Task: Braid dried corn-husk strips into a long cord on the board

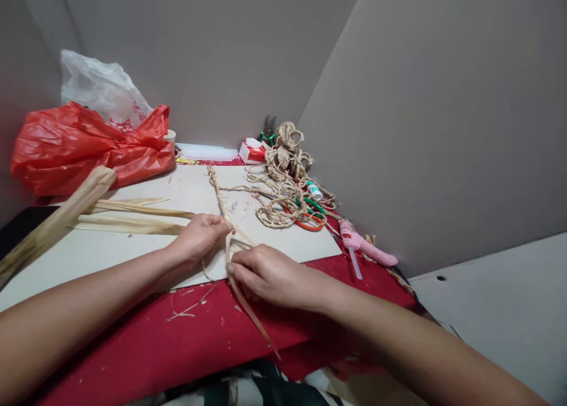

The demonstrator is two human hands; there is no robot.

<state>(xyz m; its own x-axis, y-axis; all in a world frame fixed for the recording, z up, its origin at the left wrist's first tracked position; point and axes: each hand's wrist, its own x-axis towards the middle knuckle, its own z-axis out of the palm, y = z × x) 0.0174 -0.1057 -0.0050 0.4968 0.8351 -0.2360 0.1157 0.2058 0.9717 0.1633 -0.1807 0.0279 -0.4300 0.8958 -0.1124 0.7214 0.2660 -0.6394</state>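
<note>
A braided straw cord (218, 195) runs down the white board (266, 241) toward me. At its near end my left hand (201, 238) pinches the braid between thumb and fingers. Just to the right and nearer to me, my right hand (266, 273) is closed on a flat, pale straw strand (252, 314), whose tail hangs over the red cloth. Loose strands spread between the two hands. Wide dried husk strips (133, 224) lie beside my left hand, and a longer husk piece (57, 226) lies farther left.
A red plastic bag (88, 152) sits at the back left, before a clear bag (101, 87). Coiled braided cord (279, 211), orange-handled scissors (310, 222), a small tissue box (252, 152) and a pink glue gun (365, 244) lie right. Red cloth (146, 347) bears straw scraps.
</note>
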